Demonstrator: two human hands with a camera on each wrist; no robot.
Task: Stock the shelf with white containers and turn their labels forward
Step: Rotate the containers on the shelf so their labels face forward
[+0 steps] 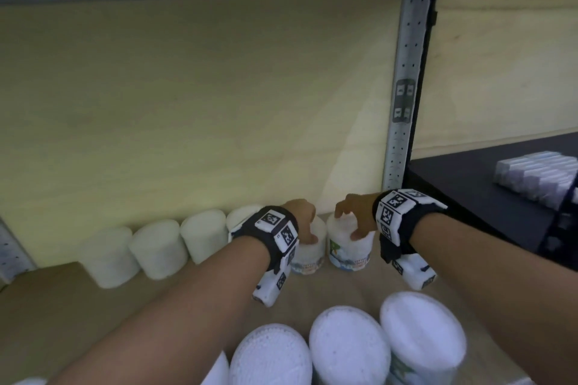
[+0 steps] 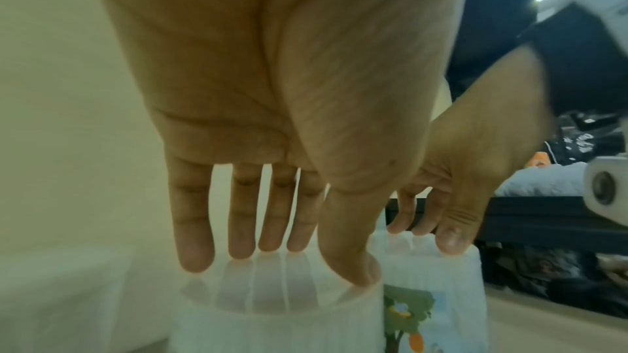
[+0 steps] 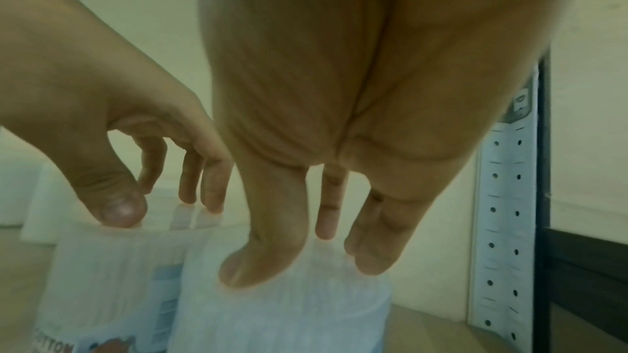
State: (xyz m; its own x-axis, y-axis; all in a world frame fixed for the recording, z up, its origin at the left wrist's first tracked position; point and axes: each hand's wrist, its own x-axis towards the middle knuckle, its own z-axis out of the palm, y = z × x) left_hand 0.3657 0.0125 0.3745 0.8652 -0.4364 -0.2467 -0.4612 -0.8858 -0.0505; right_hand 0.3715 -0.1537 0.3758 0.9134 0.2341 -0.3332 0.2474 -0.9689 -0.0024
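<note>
Two white containers stand side by side at the back of the wooden shelf (image 1: 78,306), near its right post. My left hand (image 1: 308,225) grips the left container (image 1: 308,259) from above, thumb on the near rim and fingers on the far rim. My right hand (image 1: 348,225) grips the right container (image 1: 350,251) the same way. Both show printed labels toward me. In the left wrist view my left hand (image 2: 306,265) holds the lid of its container (image 2: 271,326). In the right wrist view my right hand (image 3: 306,265) holds its container (image 3: 285,318).
A row of several plain white containers (image 1: 158,248) lines the back wall to the left. Three more white containers (image 1: 347,344) stand near the front edge under my arms. The grey perforated post (image 1: 402,103) bounds the bay on the right; beyond it lies a dark shelf with a pale package (image 1: 538,173).
</note>
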